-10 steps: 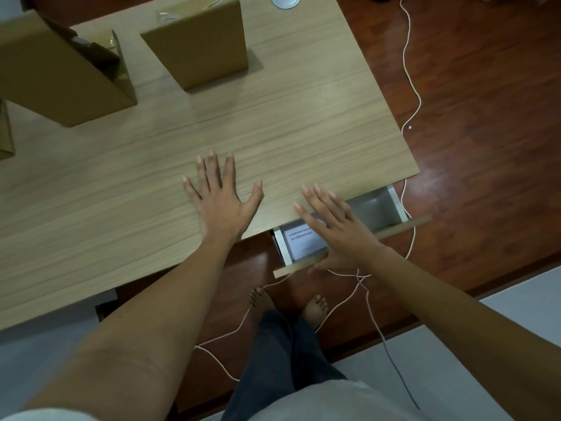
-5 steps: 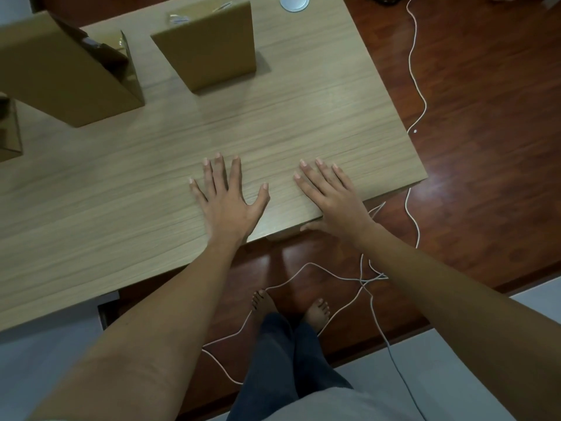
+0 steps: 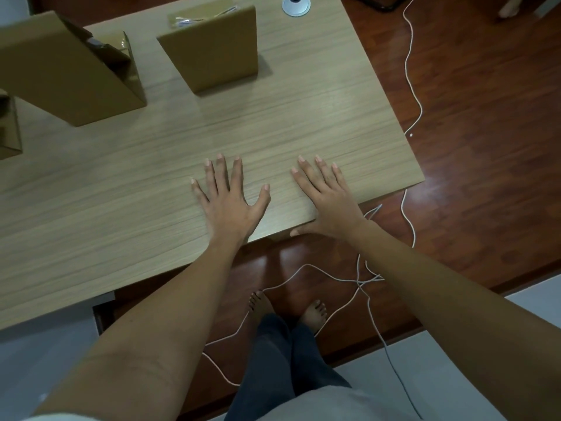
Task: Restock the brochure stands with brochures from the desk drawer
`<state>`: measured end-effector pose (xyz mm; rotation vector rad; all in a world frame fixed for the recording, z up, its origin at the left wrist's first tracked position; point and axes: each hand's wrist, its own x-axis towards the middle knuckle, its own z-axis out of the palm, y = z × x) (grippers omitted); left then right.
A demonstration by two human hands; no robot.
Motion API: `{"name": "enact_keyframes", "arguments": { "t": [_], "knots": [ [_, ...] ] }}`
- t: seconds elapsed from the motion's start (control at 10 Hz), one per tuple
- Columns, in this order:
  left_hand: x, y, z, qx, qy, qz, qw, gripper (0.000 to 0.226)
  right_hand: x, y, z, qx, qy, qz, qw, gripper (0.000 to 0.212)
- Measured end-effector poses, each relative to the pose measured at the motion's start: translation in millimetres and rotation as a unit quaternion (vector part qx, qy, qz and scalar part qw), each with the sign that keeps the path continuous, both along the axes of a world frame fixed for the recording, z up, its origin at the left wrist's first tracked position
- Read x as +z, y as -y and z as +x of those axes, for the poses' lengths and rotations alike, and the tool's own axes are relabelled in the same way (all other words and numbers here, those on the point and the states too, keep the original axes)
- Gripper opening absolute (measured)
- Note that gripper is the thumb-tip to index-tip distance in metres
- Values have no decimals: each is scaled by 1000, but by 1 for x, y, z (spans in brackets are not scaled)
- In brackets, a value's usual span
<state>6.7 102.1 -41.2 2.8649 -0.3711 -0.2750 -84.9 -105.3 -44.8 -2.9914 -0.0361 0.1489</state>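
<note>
Head view. Left hand [image 3: 229,205] lies flat on the wooden counter [image 3: 303,117], fingers spread and straight; grip released, holding nothing. Right hand [image 3: 326,199] also flat near the counter's front edge, fingers straight, thumb hooked down over the edge; grip released, nothing held.

Brochure stands: one cardboard stand [image 3: 212,47] upright at the far side, paper edges showing at its top; a larger cardboard stand [image 3: 69,74] to its left, contents unclear; a third cardboard piece [image 3: 9,129] cut off at the left margin. No brochures in either hand. Drawer not visible below the counter edge, presumably closed.

Judgement: whether the stands are fully stocked cannot be confirmed from here.

Risks: white cable [image 3: 334,278] loops on the floor close to the bare feet [image 3: 288,308]; stepping back could snag it. A careless reach could knock over the light stands.
</note>
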Motion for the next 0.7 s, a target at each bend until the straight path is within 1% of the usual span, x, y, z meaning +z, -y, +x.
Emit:
{"name": "enact_keyframes", "arguments": {
  "t": [0.1, 0.2, 0.3, 0.4, 0.5, 0.6, 0.7],
  "knots": [
    [1, 0, 1, -1, -1, -7, 1000, 86, 6, -5, 6, -22, -59, 23, 998, 142],
    [3, -1, 1, -3, -11, -11, 1000, 87, 16, -10, 10, -42, -108, 54, 992, 138],
    [11, -6, 1, -14, -39, -24, 999, 86, 38, -19, 20, -91, -169, 97, 977, 121],
    [24, -20, 11, -40, -96, -46, 993, 81, 51, -32, 28, -115, -197, 100, 968, 101],
    [48, -40, 17, -11, -132, -55, 990, 71, 57, -49, 32, -147, -198, 131, 960, 87],
    [61, -60, 12, 28, -103, -55, 993, 68, 56, -69, 29, -156, -169, 116, 966, 81],
    [69, -81, 13, 51, -84, -45, 994, 71, 56, -90, 31, -136, -147, 111, 973, 80]
  ]
}}
